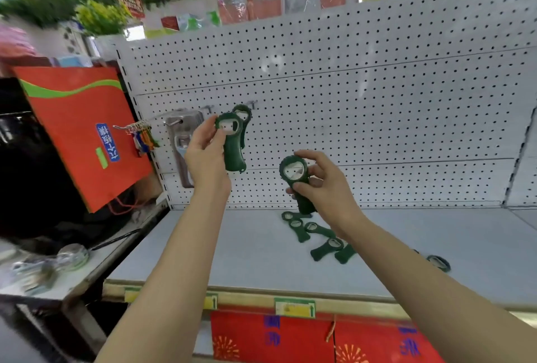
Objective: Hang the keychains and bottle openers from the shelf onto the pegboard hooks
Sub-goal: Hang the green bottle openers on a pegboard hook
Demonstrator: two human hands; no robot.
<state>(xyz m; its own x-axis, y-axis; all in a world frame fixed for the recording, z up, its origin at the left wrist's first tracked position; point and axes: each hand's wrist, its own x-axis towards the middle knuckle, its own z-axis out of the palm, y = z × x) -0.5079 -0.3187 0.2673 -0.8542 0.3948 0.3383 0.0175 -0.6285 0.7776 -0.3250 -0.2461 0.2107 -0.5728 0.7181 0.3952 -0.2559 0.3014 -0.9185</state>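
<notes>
My left hand holds a green bottle opener upright, close in front of the white pegboard. Just behind it another green opener hangs on a pegboard hook. My right hand grips a second green bottle opener lower down, above the shelf. Several more green openers lie on the grey shelf below my right hand, and one lies apart to the right. Coloured keychains hang on a hook at the pegboard's left edge. A silver opener pack hangs beside them.
A red paper bag hangs left of the pegboard. A side table with glass items stands at lower left. Price labels line the shelf's front edge. Packaged goods hang above the pegboard.
</notes>
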